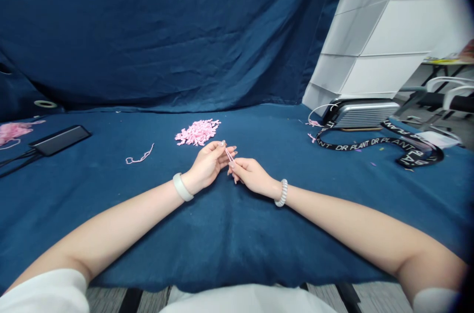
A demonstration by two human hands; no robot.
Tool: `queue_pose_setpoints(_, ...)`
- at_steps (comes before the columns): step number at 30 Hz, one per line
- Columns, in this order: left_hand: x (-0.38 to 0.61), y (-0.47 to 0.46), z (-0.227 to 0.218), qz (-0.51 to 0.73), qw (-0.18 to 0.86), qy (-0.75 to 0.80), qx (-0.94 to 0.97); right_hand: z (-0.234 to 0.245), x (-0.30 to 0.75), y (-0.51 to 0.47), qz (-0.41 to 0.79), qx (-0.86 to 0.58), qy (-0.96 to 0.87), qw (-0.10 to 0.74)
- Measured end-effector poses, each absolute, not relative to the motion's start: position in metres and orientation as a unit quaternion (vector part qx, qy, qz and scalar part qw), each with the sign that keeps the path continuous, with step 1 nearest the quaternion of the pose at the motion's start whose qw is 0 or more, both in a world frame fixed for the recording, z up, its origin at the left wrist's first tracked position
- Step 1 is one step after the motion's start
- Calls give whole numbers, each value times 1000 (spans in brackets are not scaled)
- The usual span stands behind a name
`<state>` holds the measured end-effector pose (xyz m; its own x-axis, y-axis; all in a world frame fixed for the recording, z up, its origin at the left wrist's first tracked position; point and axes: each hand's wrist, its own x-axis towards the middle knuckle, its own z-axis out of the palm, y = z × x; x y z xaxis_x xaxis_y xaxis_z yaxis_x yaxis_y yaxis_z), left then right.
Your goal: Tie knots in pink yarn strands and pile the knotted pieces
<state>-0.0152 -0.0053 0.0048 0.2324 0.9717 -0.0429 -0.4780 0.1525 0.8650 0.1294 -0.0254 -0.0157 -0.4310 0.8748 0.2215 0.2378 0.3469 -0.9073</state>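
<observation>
My left hand [206, 166] and my right hand [252, 176] meet above the blue cloth [237, 239] covering the table. Between their fingertips runs a short pale pink strip [229, 155], pinched at its upper end by my left hand and at its lower end by my right. Just beyond them lies a heap of small pink strips [198, 132], not touching either hand. A thin pink cord [140, 155] lies further left on the cloth.
A larger pink tangle [13, 131] and a black flat device with cables [61, 140] lie at the far left. To the right are a silver ribbed case [361, 114] and a black "DR PLANT" strap [370, 142]. Blue cloth hangs behind.
</observation>
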Motion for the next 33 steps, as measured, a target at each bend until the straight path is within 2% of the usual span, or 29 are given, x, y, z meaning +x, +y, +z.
queue_pose_setpoints(7,-19,-4,12,548,693,290,368,-14,139,-19,361,-359,-789,344)
queue_pose_setpoints(16,-16,-13,14,524,713,304,355,-19,145,-7,477,-303,-766,306)
queue_pose_setpoints(23,-13,-17,5,481,730,329,356,-15,158,5,611,-263,-698,265)
queue_pose_setpoints(33,-6,-19,-8,453,712,364,395,-8,167,18,656,-240,-684,211)
